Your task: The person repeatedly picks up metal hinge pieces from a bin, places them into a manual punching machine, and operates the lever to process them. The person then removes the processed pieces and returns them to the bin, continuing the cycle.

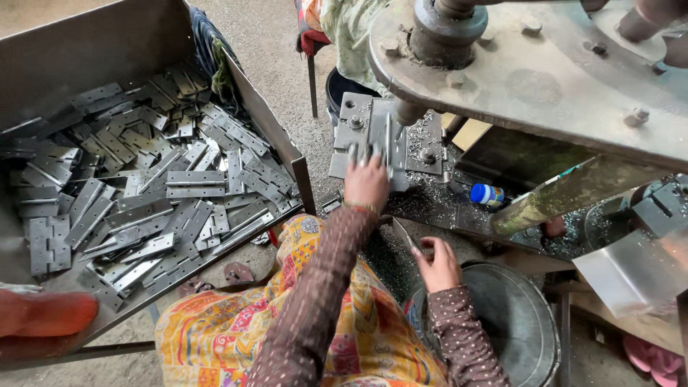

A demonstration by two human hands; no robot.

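My left hand (366,183) reaches forward to the steel fixture (358,115) under the machine's spindle (409,111). Its fingers press a grey metal hinge (389,147) against the fixture. My right hand (438,264) is lower and closer to me, above a round metal pan (527,326), and grips a thin hinge leaf (404,236) that points up and to the left. Both arms wear brown dotted sleeves over a patterned yellow garment on my lap.
A large metal bin (276,122) on the left holds several loose grey hinges (193,179). The machine's heavy plate (545,79) overhangs the top right. A small blue-capped bottle (487,194) lies among metal shavings. A metal chute (631,272) is at the right.
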